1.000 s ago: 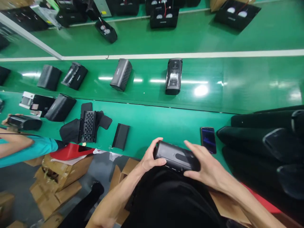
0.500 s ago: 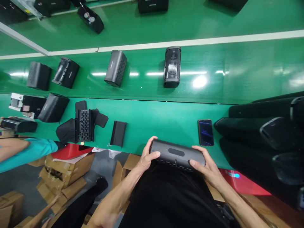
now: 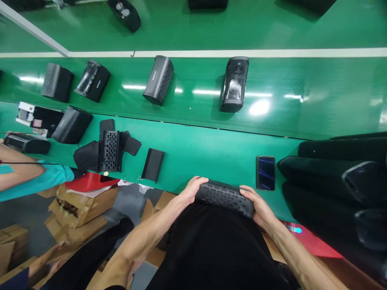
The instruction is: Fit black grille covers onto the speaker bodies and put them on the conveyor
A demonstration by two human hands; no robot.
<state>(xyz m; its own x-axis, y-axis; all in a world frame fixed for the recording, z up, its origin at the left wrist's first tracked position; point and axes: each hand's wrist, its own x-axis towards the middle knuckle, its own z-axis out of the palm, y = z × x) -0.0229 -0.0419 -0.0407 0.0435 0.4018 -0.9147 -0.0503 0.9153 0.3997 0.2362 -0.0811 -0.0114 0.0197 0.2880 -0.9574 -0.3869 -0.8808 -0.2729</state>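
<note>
Between my two hands, at the near edge of the green bench, is a black speaker housing (image 3: 225, 196) with a face of slotted holes turned up toward me. My left hand (image 3: 195, 189) is closed round its left end, thumb along the top edge. At the right end my right hand (image 3: 255, 203) grips it, fingers over the top corner. Nearest on the bench to the left lies a dark curved panel (image 3: 153, 165). To the right a phone (image 3: 266, 173) lies face up.
A slotted black grille (image 3: 110, 151) lies on dark fabric pieces at the left. Several speakers, among them one with a clear front (image 3: 235, 84), stand on the green strip beyond. Large black padded shapes (image 3: 326, 169) fill the right. A co-worker's sleeve (image 3: 57, 177) reaches in from the left.
My hands have rolled the speaker housing, so the slotted face shows where the smooth side with the oval pad was. The view has shifted slightly.
</note>
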